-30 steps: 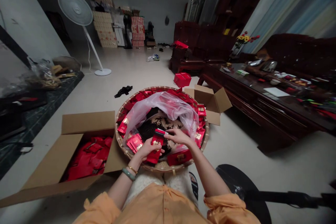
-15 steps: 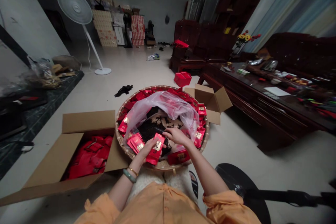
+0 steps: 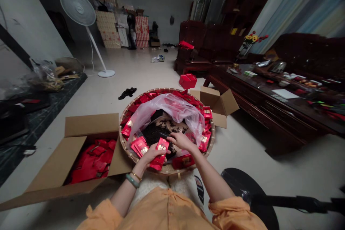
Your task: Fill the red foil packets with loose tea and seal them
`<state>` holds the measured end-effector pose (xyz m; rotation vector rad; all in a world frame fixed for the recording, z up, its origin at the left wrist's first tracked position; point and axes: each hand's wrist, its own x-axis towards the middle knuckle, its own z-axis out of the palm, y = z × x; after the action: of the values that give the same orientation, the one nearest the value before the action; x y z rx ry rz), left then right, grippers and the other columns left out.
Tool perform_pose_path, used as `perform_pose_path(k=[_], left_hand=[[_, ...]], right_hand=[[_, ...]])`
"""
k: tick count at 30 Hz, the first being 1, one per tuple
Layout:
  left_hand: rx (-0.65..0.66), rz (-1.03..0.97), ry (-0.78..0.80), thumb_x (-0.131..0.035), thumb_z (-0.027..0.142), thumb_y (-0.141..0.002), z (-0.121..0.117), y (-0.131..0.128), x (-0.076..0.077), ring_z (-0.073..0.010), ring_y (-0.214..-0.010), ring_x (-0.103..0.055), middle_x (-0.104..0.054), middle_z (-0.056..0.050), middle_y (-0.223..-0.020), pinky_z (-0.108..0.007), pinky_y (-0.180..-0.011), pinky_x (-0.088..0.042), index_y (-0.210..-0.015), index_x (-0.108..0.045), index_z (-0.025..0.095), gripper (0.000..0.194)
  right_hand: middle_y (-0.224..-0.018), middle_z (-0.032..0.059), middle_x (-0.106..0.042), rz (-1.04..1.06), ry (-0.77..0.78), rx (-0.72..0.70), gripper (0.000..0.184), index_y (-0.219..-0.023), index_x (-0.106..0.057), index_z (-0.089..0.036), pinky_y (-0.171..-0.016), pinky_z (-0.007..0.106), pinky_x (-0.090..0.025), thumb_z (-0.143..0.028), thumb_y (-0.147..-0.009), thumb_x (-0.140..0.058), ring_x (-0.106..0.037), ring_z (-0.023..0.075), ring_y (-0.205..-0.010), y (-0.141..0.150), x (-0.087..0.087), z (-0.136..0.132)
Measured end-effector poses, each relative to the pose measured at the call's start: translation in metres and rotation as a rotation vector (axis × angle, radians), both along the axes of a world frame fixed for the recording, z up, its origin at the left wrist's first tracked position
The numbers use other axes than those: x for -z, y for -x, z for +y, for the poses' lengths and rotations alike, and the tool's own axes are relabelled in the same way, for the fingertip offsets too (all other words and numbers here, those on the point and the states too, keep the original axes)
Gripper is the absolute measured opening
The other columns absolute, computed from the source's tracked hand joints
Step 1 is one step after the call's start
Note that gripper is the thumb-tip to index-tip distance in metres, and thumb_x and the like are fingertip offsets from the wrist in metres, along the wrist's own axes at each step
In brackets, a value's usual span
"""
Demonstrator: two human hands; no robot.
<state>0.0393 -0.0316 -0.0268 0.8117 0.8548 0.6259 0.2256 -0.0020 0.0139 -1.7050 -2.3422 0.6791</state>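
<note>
My left hand (image 3: pixel 152 155) grips a red packet (image 3: pixel 162 145) with a gold label, its thumb lying across the front. At the packet's upper edge is my right hand (image 3: pixel 179 140), fingers pinched together. A dark, slim piece shows by those fingertips, too small to name. Both hands are over a round woven bamboo basket (image 3: pixel 212 134). Inside it, an opened clear plastic bag (image 3: pixel 172 104) holds dark, twisted strands (image 3: pixel 153 131) that look like loose tea leaves. More red packets (image 3: pixel 139 146) lie beside my left hand and around the bag.
To the left stands an open carton (image 3: pixel 91 118) with red packets inside. Another open carton (image 3: pixel 228 104) is behind the basket's right side, near a red box (image 3: pixel 188 81). A dark wooden table (image 3: pixel 258 93) runs along the right. Further back is a white fan (image 3: pixel 106 73).
My left thumb has moved across the front of the packet, covering part of its label. The packet has shifted slightly; my right hand stays almost in place at its top.
</note>
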Motion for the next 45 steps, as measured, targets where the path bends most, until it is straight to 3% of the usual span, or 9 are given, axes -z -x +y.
perform_pose_path(k=[10,19,28,36,45], left_hand=[[0.01,-0.058,0.085,-0.078,0.023,-0.061,0.001,0.001,0.005,-0.0227,-0.067,-0.069,-0.067,-0.018,-0.099,-0.031,-0.058,-0.056,-0.104,-0.046,0.014,0.054],[0.002,-0.063,0.05,-0.078,0.025,-0.062,0.003,0.005,0.003,-0.0215,-0.068,-0.069,-0.067,-0.016,-0.1,-0.029,-0.059,-0.056,-0.104,-0.047,0.014,0.053],[0.023,-0.041,-0.017,-0.077,0.025,-0.061,0.001,0.003,0.0,-0.0172,-0.059,-0.066,-0.068,-0.014,-0.096,-0.028,-0.053,-0.054,-0.102,-0.047,0.014,0.052],[0.028,-0.016,-0.026,-0.077,0.027,-0.062,0.002,0.005,0.004,-0.018,-0.059,-0.066,-0.068,-0.015,-0.097,-0.03,-0.052,-0.054,-0.105,-0.047,0.014,0.054],[0.041,-0.013,-0.01,-0.076,0.027,-0.062,-0.002,0.004,0.003,-0.0172,-0.056,-0.066,-0.068,-0.013,-0.093,-0.028,-0.05,-0.053,-0.1,-0.048,0.015,0.049]], right_hand=[[-0.088,0.0072,-0.069,0.059,0.001,0.01,0.034,-0.092,-0.067,-0.017,-0.066,0.023,-0.037,-0.042,-0.09,-0.043,-0.06,0.0166,-0.079,0.0,0.004,0.001],[-0.063,0.0001,-0.059,0.362,0.162,0.06,0.044,-0.092,-0.063,-0.014,-0.048,0.02,-0.034,-0.054,-0.085,-0.044,-0.048,0.0093,-0.048,-0.011,0.007,0.0],[-0.059,-0.0002,-0.057,0.321,0.048,-0.004,0.042,-0.078,-0.066,-0.014,-0.051,0.02,-0.031,-0.052,-0.084,-0.048,-0.048,0.0098,-0.053,-0.01,0.003,-0.001],[-0.061,0.0001,-0.059,0.265,0.032,0.003,0.038,-0.084,-0.067,-0.015,-0.055,0.021,-0.032,-0.047,-0.086,-0.047,-0.049,0.0104,-0.056,-0.008,0.006,-0.002],[-0.059,-0.0017,-0.054,0.28,0.029,-0.049,0.043,-0.075,-0.065,-0.015,-0.051,0.02,-0.027,-0.05,-0.087,-0.044,-0.043,0.0088,-0.054,-0.011,0.014,-0.002]])
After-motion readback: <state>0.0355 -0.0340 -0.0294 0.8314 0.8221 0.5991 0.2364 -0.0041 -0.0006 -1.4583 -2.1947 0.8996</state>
